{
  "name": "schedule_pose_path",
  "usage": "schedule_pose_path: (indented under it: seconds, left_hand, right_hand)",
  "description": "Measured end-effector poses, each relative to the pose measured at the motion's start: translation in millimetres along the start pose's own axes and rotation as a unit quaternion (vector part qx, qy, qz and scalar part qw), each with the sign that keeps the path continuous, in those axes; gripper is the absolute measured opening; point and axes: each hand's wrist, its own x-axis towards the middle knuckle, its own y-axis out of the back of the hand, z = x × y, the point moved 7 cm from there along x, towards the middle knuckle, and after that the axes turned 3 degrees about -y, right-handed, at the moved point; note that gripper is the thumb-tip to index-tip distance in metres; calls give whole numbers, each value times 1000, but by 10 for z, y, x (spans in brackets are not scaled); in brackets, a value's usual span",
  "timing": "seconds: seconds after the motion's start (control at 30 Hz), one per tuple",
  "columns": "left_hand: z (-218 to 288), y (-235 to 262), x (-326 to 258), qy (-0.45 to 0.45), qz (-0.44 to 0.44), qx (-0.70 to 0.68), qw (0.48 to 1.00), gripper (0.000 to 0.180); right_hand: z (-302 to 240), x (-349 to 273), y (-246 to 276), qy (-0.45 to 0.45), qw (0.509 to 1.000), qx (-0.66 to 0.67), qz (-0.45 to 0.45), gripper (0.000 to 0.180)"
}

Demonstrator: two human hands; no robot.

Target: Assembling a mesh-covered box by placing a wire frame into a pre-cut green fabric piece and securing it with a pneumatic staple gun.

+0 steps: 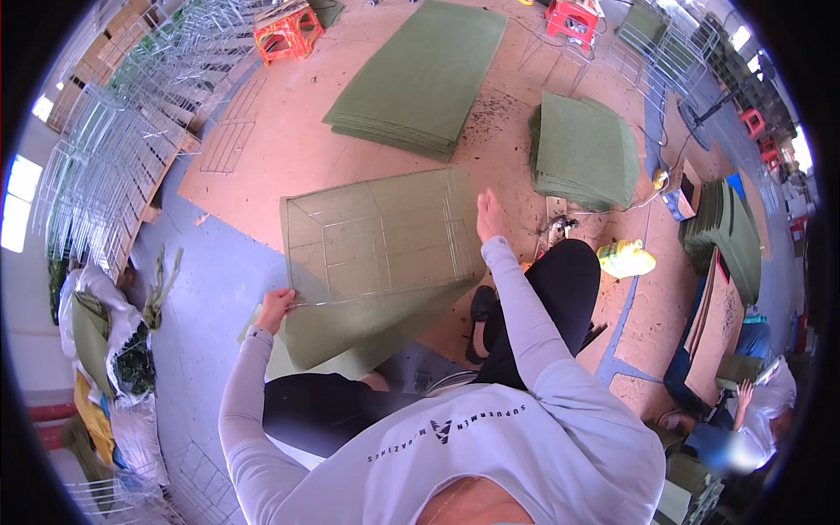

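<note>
In front of me a wire frame [382, 255] shows through thin, see-through green sheeting [302, 249] stretched around it. Below its near edge hangs a loose flap of the same green material [337, 337]. My left hand [276, 311] is closed in a pinch at the near left corner of the covered frame. Whether those fingers grip wire, fabric or both is hard to see. Close beside the right edge, my right hand [490, 217] has its fingers stretched out, pointing away from me, and holds nothing visible.
Stacks of green sheets lie on the brown boards: a large one [424, 74] ahead, another [584, 149] right. Bare wire racks [114, 166] crowd the left. A red stool [287, 33], a yellow bag [626, 259] and white sacks [131, 337] stand around. A person [761, 402] sits far right.
</note>
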Motion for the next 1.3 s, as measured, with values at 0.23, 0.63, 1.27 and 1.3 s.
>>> schedule_pose_path:
  seconds: [0.23, 0.63, 1.27, 1.3]
  left_hand:
    - [141, -5, -10, -23, 7, 88, 996, 17]
    - [873, 82, 166, -213, 214, 465, 832, 31]
    - [2069, -2398, 1381, -461, 116, 495, 728, 27]
    - [2061, -2367, 1408, -450, 95, 498, 735, 29]
  right_hand:
    - [-1149, 527, -387, 237, 946, -209, -76, 59]
    - [-1038, 582, -728, 309, 849, -397, -160, 76]
    - [-1202, 132, -1428, 393, 824, -380, -149, 63]
    - [-1237, 121, -1456, 394, 824, -378, -153, 63]
